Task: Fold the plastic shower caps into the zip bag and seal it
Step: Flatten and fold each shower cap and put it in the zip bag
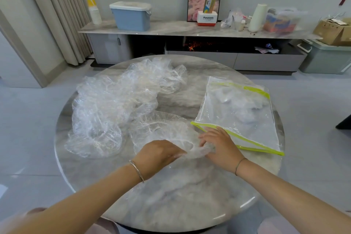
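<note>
By left hand point(159, 155) and right hand point(218, 144), a crinkled clear plastic shower cap point(161, 129) is pinched — the green-edged clear zip bag point(237, 116) is laid just rightward, beside the right hand.

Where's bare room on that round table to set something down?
Bare: the near edge of the table, below the left hand and right hand gripping a shower cap, and the gap between the shower cap heap and zip bag. Those crowd the sides.

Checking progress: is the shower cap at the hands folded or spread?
Mostly spread: the shower cap lies flat on the table, its near edge bunched between left hand and right hand.
</note>
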Available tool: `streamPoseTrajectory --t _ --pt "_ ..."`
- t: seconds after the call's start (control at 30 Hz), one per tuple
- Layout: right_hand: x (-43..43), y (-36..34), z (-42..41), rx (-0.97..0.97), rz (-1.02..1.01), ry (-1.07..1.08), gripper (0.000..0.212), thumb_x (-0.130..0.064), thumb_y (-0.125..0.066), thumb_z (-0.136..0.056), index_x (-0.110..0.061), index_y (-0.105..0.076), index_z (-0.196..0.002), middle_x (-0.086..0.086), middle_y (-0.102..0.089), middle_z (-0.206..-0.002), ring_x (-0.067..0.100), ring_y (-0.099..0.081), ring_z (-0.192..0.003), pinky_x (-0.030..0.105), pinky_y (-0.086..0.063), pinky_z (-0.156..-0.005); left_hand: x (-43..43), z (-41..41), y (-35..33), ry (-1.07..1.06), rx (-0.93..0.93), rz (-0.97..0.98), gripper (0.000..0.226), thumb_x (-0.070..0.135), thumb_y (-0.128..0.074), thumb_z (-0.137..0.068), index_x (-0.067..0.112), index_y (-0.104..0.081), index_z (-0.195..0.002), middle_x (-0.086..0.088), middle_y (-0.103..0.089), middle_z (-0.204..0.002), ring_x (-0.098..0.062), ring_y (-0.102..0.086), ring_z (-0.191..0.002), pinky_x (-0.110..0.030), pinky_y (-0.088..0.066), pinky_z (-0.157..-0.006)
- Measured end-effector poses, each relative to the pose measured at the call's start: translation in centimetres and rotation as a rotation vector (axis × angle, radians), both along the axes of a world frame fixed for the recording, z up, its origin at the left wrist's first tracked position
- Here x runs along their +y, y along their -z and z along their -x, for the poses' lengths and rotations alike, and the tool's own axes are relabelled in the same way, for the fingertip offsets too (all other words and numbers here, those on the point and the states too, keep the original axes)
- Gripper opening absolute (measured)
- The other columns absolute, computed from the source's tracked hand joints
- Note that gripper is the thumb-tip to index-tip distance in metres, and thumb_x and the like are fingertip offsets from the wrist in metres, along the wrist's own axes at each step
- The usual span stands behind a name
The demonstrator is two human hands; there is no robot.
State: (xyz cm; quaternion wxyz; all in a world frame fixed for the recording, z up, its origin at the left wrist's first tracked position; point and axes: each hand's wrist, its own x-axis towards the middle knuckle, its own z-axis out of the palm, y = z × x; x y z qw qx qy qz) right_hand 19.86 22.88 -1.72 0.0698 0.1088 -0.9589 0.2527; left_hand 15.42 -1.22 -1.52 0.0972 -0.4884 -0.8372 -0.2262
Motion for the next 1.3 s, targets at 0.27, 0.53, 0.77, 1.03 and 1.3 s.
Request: streamPoseTrajectory --t 0.27,0.53,0.77,1.03,1.3 --pt "0.0 -1.2 -2.0 -0.371 0.580 0.220 0.015 -0.007 -0.067 -0.084 -0.013 -0.058 -0.074 -0.002 -0.062 -0.060 0.007 -0.059 -0.055 0.018 -0.047 -0.062 -0.2 -0.6 -0.9 -0.322 -0.872 -0.225 0.019 0.023 -0.045 -0.098 0.020 -0.063 -0.092 0.005 -0.069 -0.061 -0.012 -0.066 -0.058 -0.017 -0.049 -0.059" --pt "0.6 1.1 -2.2 -0.414 0.205 0.356 0.013 -0.016 -0.063 -0.081 -0.020 -0.055 -0.091 -0.001 -0.060 -0.076 0.016 -0.053 -0.067 0.027 -0.043 -0.066 0.3 -1.3 0.6 -0.396 -0.421 -0.003 0.040 0.049 -0.049 -0.090 0.031 -0.046 -0.126 0.017 -0.054 -0.101 -0.002 -0.056 -0.075 -0.019 -0.047 -0.068" --pt "0.8 1.6 -2.2 -0.400 0.303 0.431 0.012 -0.010 -0.056 -0.085 -0.017 -0.048 -0.090 0.008 -0.061 -0.086 0.019 -0.054 -0.070 0.024 -0.040 -0.062 1.9 -1.7 2.4 0.024 0.127 0.234 0.047 0.053 -0.033 -0.093 0.033 -0.047 -0.133 0.005 -0.049 -0.138 -0.015 -0.047 -0.124 -0.031 -0.038 -0.105" --pt "1.0 1.7 -2.6 -0.179 0.030 0.323 0.050 -0.019 -0.056 -0.088 -0.018 -0.041 -0.135 -0.003 -0.044 -0.127 0.015 -0.045 -0.115 0.021 -0.036 -0.091 2.5 -0.2 2.9 -0.016 -0.138 0.625 0.086 0.076 0.004 -0.071 0.039 -0.002 -0.148 0.006 0.007 -0.158 -0.018 0.009 -0.146 -0.036 0.010 -0.118" --pt "0.6 3.3 -3.7 -0.267 -0.379 -0.037 0.105 -0.078 0.028 -0.060 -0.031 0.000 -0.149 -0.018 0.015 -0.151 0.001 0.025 -0.136 0.020 0.026 -0.105 3.5 0.3 2.5 -0.007 -0.105 0.683 0.094 0.071 0.002 -0.063 0.034 -0.007 -0.149 0.005 -0.002 -0.159 -0.023 0.007 -0.146 -0.039 0.009 -0.118"
